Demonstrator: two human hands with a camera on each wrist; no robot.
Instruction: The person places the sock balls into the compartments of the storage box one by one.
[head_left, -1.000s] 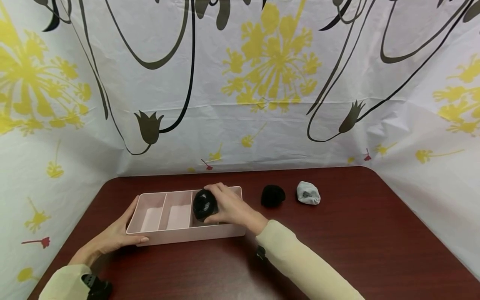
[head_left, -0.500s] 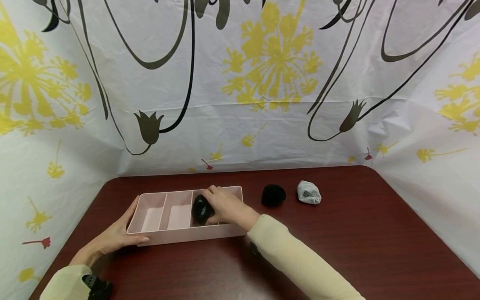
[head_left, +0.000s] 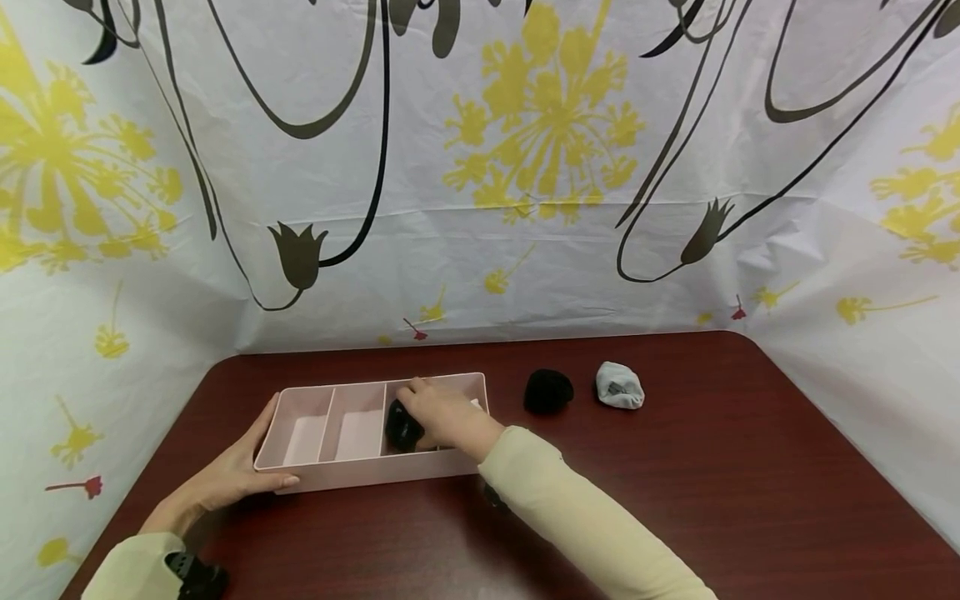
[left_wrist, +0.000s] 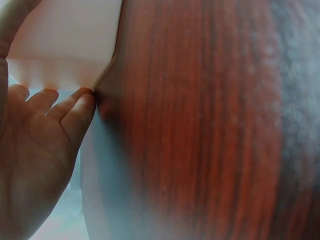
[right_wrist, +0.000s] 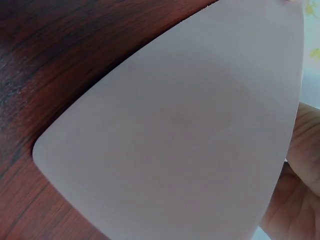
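Note:
A pink divided tray (head_left: 360,473) lies on the dark red table. My left hand (head_left: 225,479) holds its left end, thumb along the front wall and fingers against the end wall. The left wrist view shows the fingertips of this left hand (left_wrist: 50,130) against the tray's wall. My right hand (head_left: 450,414) reaches down into the tray right of its middle, gripping a glossy, rounded black thing (head_left: 402,427); its kind cannot be told. In the right wrist view the tray's outer wall (right_wrist: 175,130) fills most of the picture and hides much of the hand (right_wrist: 300,185).
To the right of the tray sit a fuzzy black bundle (head_left: 548,392) and a light grey rolled cloth bundle (head_left: 619,385). Two left compartments of the tray show bare floors. Behind the table (head_left: 712,467) hangs a white patterned curtain (head_left: 420,192).
My right hand has gone lower into the tray with the glossy black thing, which sits deeper in the compartment. My left hand keeps its hold on the tray's end.

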